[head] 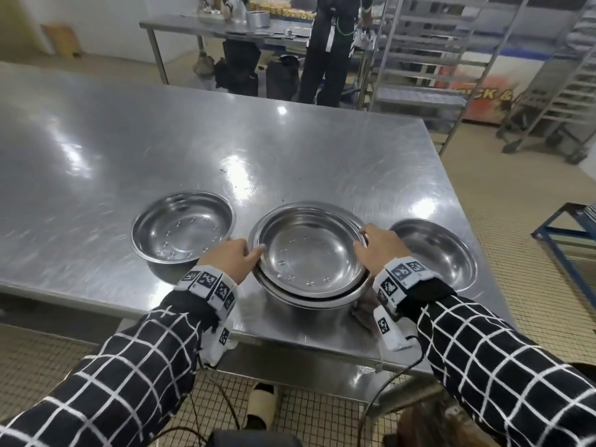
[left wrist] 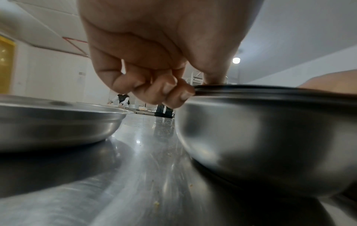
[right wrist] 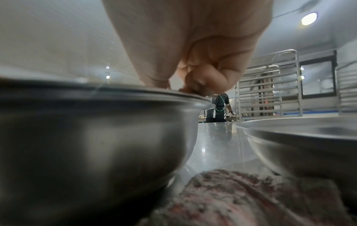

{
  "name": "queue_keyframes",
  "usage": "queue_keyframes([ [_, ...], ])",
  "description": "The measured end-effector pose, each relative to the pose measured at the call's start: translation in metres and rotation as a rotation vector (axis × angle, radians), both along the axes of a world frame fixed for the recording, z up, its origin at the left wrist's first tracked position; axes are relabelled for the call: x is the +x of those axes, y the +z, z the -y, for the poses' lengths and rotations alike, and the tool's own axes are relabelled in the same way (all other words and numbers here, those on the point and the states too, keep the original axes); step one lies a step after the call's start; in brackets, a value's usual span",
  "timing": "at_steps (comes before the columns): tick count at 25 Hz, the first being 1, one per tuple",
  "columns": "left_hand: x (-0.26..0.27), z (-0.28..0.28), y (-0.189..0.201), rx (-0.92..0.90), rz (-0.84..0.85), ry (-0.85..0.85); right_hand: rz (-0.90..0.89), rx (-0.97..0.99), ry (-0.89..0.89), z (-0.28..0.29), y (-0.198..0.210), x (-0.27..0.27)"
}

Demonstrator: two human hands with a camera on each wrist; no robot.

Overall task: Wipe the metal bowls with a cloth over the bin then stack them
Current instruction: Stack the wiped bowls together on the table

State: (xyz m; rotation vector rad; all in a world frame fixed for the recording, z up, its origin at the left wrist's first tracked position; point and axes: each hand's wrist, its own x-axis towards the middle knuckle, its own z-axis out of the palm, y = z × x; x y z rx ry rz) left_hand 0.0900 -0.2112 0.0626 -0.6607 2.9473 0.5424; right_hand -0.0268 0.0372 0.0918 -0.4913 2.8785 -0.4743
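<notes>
I see the stack of bowls [head: 311,256] standing near the front edge of the steel table [head: 129,140], between two single bowls. It is nested: an upper bowl sits inside at least one larger bowl, whose rim shows around it. The upper bowl holds nothing that I can make out, only small cross-shaped glints on its bottom.

My left hand [head: 230,258] grips the stack's rim on its left side; in the left wrist view the thumb lies on top of the rim and the curled fingers [left wrist: 170,91] press at its edge from outside. My right hand [head: 379,250] holds the rim on the opposite side, thumb over the top and fingers curled at the edge, as the right wrist view shows.

The left bowl [head: 182,225] stands just beside the stack, upright, with the same glints inside. The right bowl [head: 435,253] stands just to the other side, partly behind my right wrist. A pinkish cloth [right wrist: 241,198] lies on the table between the stack and the right bowl, under my right wrist.
</notes>
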Motion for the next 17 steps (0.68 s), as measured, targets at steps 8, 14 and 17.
queue_keyframes([
  [8,0.049,0.093,0.001,0.113,-0.051,0.423,0.111,-0.193,0.35,0.111,0.038,-0.012],
  [14,0.06,0.166,-0.013,0.205,0.047,0.649,0.342,-0.156,0.331,0.229,0.021,-0.04],
  [17,0.052,0.195,-0.026,0.314,0.058,0.682,0.451,-0.051,0.277,0.268,0.007,-0.059],
])
